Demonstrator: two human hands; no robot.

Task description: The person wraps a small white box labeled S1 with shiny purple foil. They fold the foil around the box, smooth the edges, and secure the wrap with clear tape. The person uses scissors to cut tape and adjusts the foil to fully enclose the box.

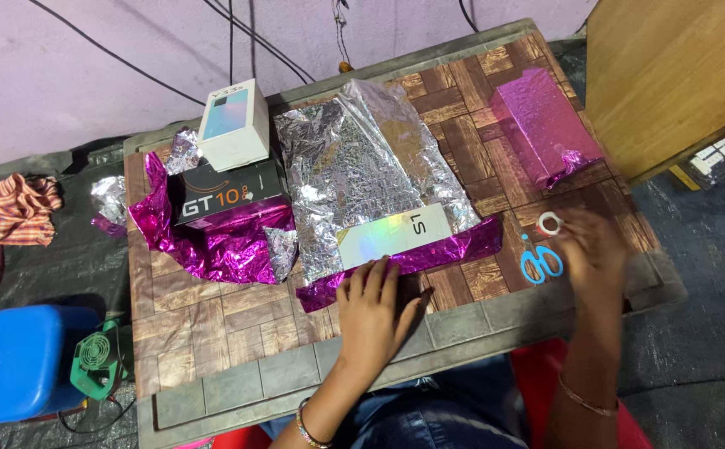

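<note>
My left hand lies flat, fingers apart, on the near edge of a wrapping sheet that is silver on one face and magenta on the folded rim. A white iridescent box rests on that sheet just beyond my fingers. My right hand is blurred over the table's right side, touching a small white tape roll; whether it grips the roll I cannot tell. Blue-handled scissors lie just left of that hand.
A box wrapped in magenta foil sits at the far right. At the left, a dark box lies on crumpled magenta foil with a white box behind it. A wooden board leans at the right. A blue container stands below left.
</note>
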